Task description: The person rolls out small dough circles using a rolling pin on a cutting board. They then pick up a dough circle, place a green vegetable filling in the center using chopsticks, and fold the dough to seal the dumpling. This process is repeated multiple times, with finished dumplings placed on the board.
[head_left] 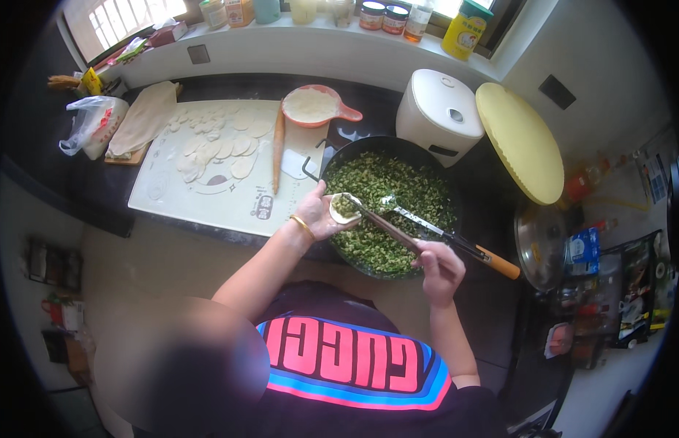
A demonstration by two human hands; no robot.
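My left hand (319, 217) cradles a round dumpling wrapper (352, 217) over the left edge of a wide dark pan (458, 212). A small mound of green filling (344, 204) sits on the wrapper. In my right hand (440, 270) is a pair of chopsticks (392, 231), their tips touching the filling on the wrapper. Chopped green filling (387, 177) covers the inside of the pan. A long-handled metal utensil (421, 222) with a wooden grip rests across the pan, its head in the filling.
Left of the pan, a floury pastry mat (178, 208) holds several wrappers (237, 147) and a rolling pin (279, 150). Behind are a red-rimmed bowl of flour (310, 106) and a white rice cooker (438, 109). A yellow lid (520, 142) leans at right; jars line the windowsill.
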